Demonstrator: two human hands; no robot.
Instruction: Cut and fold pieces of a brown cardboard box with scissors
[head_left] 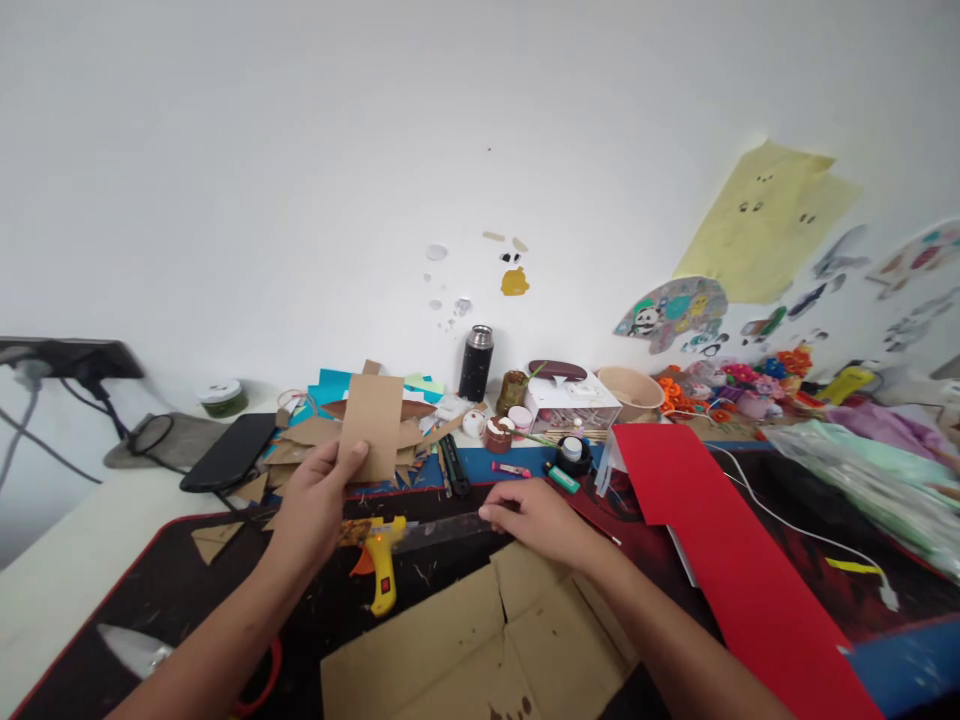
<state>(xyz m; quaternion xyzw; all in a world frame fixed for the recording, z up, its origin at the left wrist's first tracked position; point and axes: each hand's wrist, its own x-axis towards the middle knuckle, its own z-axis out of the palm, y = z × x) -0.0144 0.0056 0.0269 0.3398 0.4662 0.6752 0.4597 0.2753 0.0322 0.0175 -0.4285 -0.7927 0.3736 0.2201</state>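
Against a white wall (pixel 300 150), left fingers (pixel 351 462) clamped on cardboard rectangle (pixel 375 418), right fingers (pixel 502 494) curled, grip unclear

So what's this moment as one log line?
left fingers: hold cardboard piece | right fingers: near cardboard sheet, grip unclear | glue gun: on mat

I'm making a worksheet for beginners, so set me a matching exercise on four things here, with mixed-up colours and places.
Things:
1. glue gun
2. flask
3. small cardboard rectangle
4. long sheet

Colours and places:
A. brown, held in the left hand
B. red, on the right side of the picture
C. yellow with an orange trigger
D. black, standing upright near the wall

Pairs: 1-C, 2-D, 3-A, 4-B
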